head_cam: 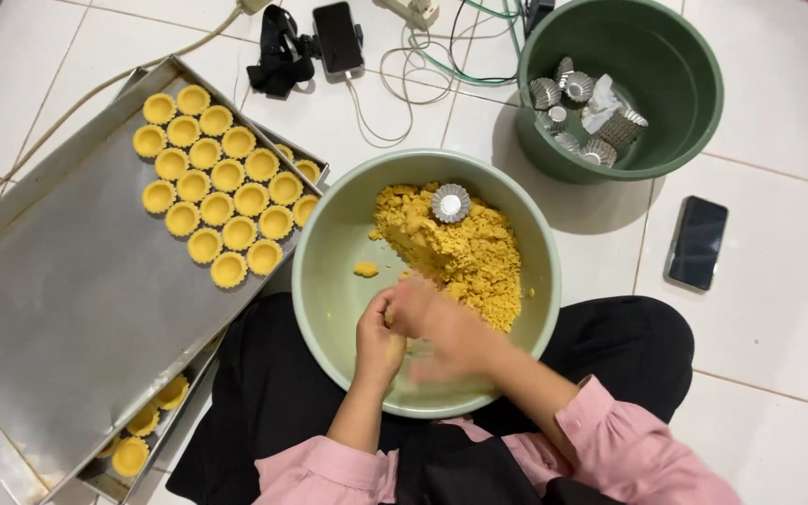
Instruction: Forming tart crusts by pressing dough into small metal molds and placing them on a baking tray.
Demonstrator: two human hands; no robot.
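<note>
A pale green bowl [329,271] rests on my lap, holding crumbly yellow dough [465,252] with one small fluted metal tart mould [451,203] lying on top. Both my hands are inside the bowl at its near side. My left hand [378,339] is curled with its fingers closed; what it holds is hidden. My right hand [446,329] is blurred, pressed against the left hand beside the dough. Whether either hand grips dough or a mould cannot be made out.
A metal baking tray [58,299] at left carries several yellow tart shells [217,187], stacked over another tray with more shells [133,454]. A dark green bucket [694,84] holds several empty moulds [577,112]. Phones [698,242] [338,36] and cables lie on the white tiled floor.
</note>
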